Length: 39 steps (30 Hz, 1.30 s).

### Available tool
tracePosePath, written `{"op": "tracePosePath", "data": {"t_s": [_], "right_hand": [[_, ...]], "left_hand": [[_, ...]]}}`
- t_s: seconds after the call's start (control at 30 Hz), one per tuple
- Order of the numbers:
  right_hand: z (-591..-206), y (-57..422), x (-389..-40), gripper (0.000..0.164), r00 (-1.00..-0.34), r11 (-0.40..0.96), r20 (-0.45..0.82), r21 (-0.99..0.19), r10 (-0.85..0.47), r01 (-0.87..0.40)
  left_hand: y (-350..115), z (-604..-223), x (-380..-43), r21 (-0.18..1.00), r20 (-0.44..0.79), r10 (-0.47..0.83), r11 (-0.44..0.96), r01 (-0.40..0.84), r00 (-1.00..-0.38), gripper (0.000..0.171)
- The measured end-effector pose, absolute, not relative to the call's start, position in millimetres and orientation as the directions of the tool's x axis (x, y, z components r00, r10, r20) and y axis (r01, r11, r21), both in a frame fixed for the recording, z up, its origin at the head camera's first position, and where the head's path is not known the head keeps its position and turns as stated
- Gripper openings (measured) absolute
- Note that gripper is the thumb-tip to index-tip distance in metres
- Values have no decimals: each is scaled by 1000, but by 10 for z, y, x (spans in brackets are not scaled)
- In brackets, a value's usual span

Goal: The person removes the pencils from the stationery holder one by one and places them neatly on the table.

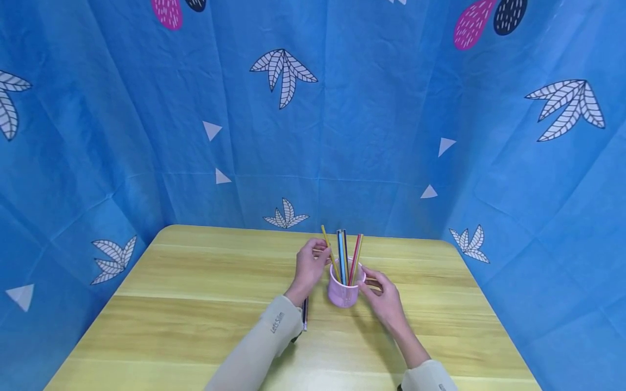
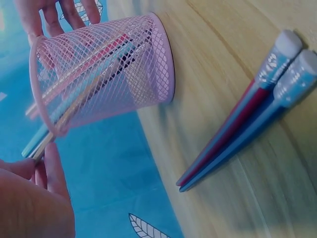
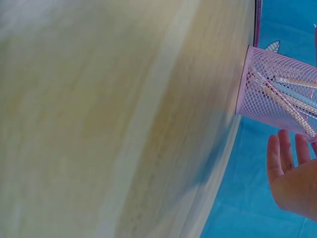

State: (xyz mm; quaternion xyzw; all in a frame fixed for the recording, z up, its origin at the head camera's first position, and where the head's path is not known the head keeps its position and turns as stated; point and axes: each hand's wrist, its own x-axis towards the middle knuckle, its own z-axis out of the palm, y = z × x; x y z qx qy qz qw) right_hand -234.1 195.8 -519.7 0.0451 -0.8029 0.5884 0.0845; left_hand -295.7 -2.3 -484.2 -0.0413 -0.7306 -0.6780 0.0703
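A pink mesh pencil cup (image 1: 342,296) stands upright on the table with several pencils (image 2: 69,104) in it. My left hand (image 1: 309,266) is at the cup's left side and pinches a yellow pencil (image 1: 326,239) between thumb and fingers. This pencil leans left, its lower part inside the cup. On the other side, my right hand (image 1: 383,298) holds the rim with thumb and forefinger, while its other fingers (image 3: 286,148) stretch out beside the mesh. Two pencils, one dark red (image 2: 233,124) and one blue (image 2: 257,124), lie side by side near my left wrist.
The wood-grain table (image 1: 195,282) reaches back to a blue patterned curtain (image 1: 342,136), which also hangs along both sides. My left sleeve (image 1: 264,336) partly covers the lying pencils in the head view.
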Motion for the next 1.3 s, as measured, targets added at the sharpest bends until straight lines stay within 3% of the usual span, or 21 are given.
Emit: {"op": "tracePosePath", "data": {"t_s": [0.23, 0.67, 1.3], "right_hand": [[-5218, 1980, -2374, 46, -985, 322, 169, -935, 31, -150], [-5216, 1974, -2362, 45, -982, 331, 184, -929, 31, -164], [-5246, 1989, -2375, 46, -985, 320, 172, -935, 23, -156]], "left_hand": [[-60, -4819, -2970, 982, 187, -69, 33, 185, -980, 22], [-87, -4711, -2889, 979, 187, -128, -62, 196, -974, 13], [-230, -4545, -2834, 958, 210, -189, -157, 241, -959, 18]]}}
